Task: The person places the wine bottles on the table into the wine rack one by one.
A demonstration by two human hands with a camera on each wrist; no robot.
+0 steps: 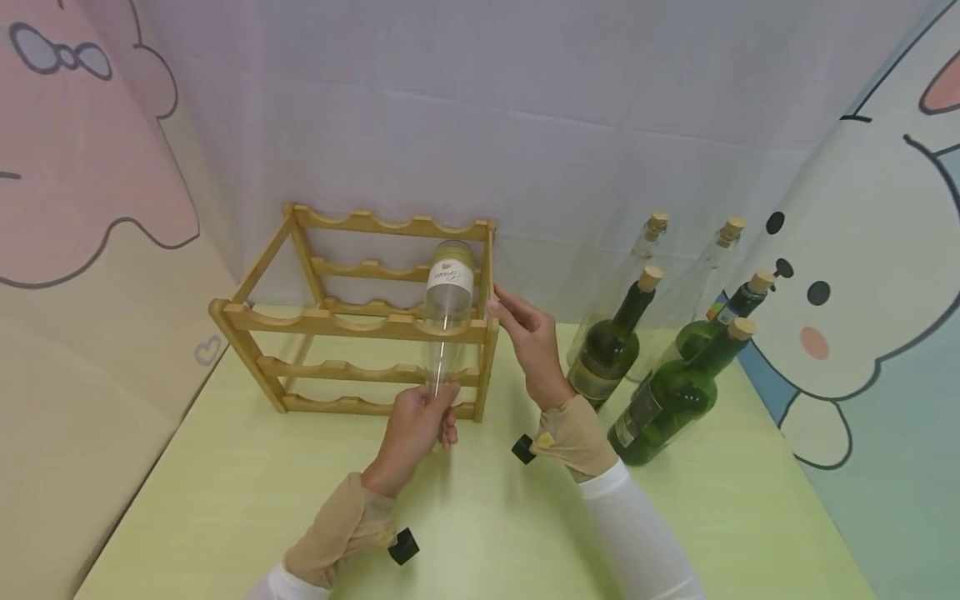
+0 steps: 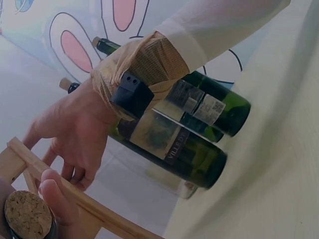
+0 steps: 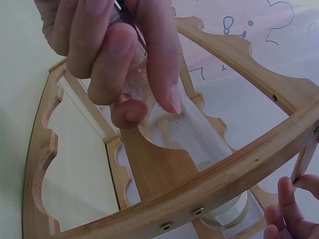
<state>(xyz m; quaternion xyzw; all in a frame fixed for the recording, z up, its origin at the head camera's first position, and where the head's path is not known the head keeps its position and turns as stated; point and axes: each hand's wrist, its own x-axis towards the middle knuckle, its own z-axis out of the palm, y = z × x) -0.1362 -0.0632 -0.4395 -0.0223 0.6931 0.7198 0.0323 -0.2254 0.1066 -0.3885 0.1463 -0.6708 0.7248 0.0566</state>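
My left hand point(image 1: 423, 425) grips a clear glass bottle point(image 1: 450, 300) by its neck. The bottle lies in the right-hand end of a wooden wine rack point(image 1: 360, 321), its white-labelled base toward the back and below the top rear rail. In the left wrist view the bottle's cork point(image 2: 30, 219) points at the camera beside my thumb. My right hand point(image 1: 532, 342) holds the rack's right side near the top front corner, thumb and index finger at the wood. In the right wrist view, left-hand fingers point(image 3: 114, 50) curl round the neck above a scalloped rail.
Right of the rack stand corked bottles: a dark green one point(image 1: 603, 358), a labelled green one point(image 1: 667, 404), another green one point(image 1: 693, 337) behind, and clear ones point(image 1: 708, 267) at the back. The pale table point(image 1: 480, 517) meets a white curtain point(image 1: 525, 125) behind and cartoon-printed cloth at both sides.
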